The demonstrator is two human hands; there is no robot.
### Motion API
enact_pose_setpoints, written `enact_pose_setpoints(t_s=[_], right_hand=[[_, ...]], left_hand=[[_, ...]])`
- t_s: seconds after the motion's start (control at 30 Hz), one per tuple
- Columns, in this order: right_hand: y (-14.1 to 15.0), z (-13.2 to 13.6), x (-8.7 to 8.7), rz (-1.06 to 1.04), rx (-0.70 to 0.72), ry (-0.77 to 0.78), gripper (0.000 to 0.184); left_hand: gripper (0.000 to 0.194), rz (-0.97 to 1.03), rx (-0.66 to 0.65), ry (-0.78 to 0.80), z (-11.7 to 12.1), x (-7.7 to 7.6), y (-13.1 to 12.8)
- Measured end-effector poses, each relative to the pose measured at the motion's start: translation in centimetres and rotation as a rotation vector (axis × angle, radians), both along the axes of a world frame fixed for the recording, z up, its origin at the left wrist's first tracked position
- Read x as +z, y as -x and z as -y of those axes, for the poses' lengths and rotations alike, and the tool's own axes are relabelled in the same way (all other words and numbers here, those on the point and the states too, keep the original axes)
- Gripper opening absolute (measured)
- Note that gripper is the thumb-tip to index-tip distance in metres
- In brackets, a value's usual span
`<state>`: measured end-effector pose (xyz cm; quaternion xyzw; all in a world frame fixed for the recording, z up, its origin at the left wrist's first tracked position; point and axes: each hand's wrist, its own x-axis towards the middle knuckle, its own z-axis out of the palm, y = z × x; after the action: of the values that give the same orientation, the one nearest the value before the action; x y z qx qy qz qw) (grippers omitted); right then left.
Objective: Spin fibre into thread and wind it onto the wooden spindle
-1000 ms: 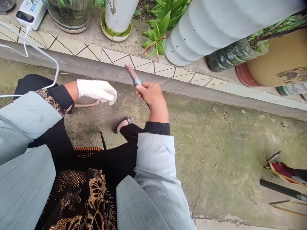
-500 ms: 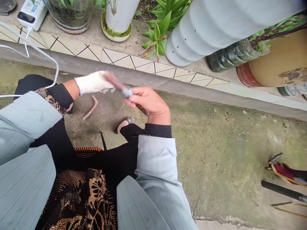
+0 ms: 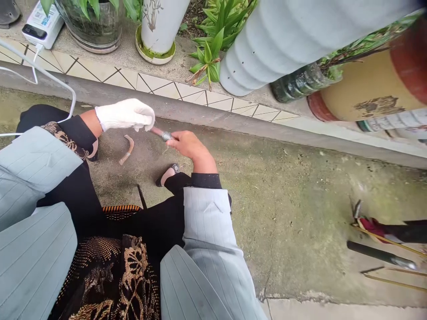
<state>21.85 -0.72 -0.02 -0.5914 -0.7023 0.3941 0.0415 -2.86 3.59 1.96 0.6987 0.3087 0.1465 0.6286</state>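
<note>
My left hand [image 3: 128, 116], in a white knitted glove, curls around the far end of a short reddish-brown rod [image 3: 156, 131]. A silvery metal collar [image 3: 166, 136] encircles the rod close to my right hand [image 3: 190, 146]. That bare hand is closed on the collar end, and its fingers hide whatever lies beyond. What kind of tool the rod belongs to cannot be made out. Below my gloved hand, a bent brown stick-like piece [image 3: 127, 151] rests on the concrete, touched by neither hand.
A tiled ledge [image 3: 160, 84] runs across ahead, bearing potted plants, a ribbed grey pot [image 3: 267, 49] and a white power bank [image 3: 43, 24] with a cable. At right on the ground lie a dark tube [image 3: 380, 254] and thin rods [image 3: 393, 280]. My shoe [image 3: 168, 174] stands below the hands.
The rod was blurred and held higher; now my right hand is lower and further left. My gloved fingers cover more of the rod's far end. The view has shifted slightly right.
</note>
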Motion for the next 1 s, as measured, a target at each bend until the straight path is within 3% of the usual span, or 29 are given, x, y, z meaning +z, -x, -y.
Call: enact_pose_setpoints(t_s=[0.1, 0.17, 0.27, 0.43, 0.57, 0.67, 0.83, 0.93, 1.0], right_hand=[[1.6, 1.6, 1.4, -0.159, 0.287, 0.268, 0.017], [2.0, 2.3, 2.6, -0.337, 0.331, 0.312, 0.021], [1.9, 2.9, 4.4, -0.530, 0.111, 0.108, 0.031], [1.5, 2.9, 6.9, -0.621, -0.327, -0.243, 0.040], [0.9, 2.0, 6.8, -0.641, -0.491, -0.372, 0.046], [0.2, 0.6, 5.0, -0.510, -0.538, -0.337, 0.044], [0.2, -1.0, 2.7, 0.062, -0.477, -0.293, 0.029], [1.4, -0.7, 2.7, 0.293, -0.266, -0.185, 0.017], [2.6, 0.0, 3.0, 0.335, 0.009, 0.028, 0.014]], left_hand=[[0.029, -0.003, 0.055, -0.032, -0.4, -0.5, 0.4], [0.030, -0.016, 0.026, -0.030, -0.3, -0.9, 0.4], [0.035, 0.033, -0.070, 0.015, 0.1, -1.5, 0.3], [0.039, 0.022, -0.119, 0.013, 0.8, -2.2, 0.4], [0.033, -0.075, -0.192, -0.029, 1.8, -1.7, 0.3], [0.028, -0.136, -0.271, -0.151, 2.9, -0.1, 0.4], [0.023, -0.179, -0.241, -0.216, 3.9, 3.2, 1.6], [0.023, -0.142, -0.145, -0.260, 3.7, 4.1, 2.5], [0.023, -0.139, -0.045, -0.309, 3.4, 4.2, 3.0]])
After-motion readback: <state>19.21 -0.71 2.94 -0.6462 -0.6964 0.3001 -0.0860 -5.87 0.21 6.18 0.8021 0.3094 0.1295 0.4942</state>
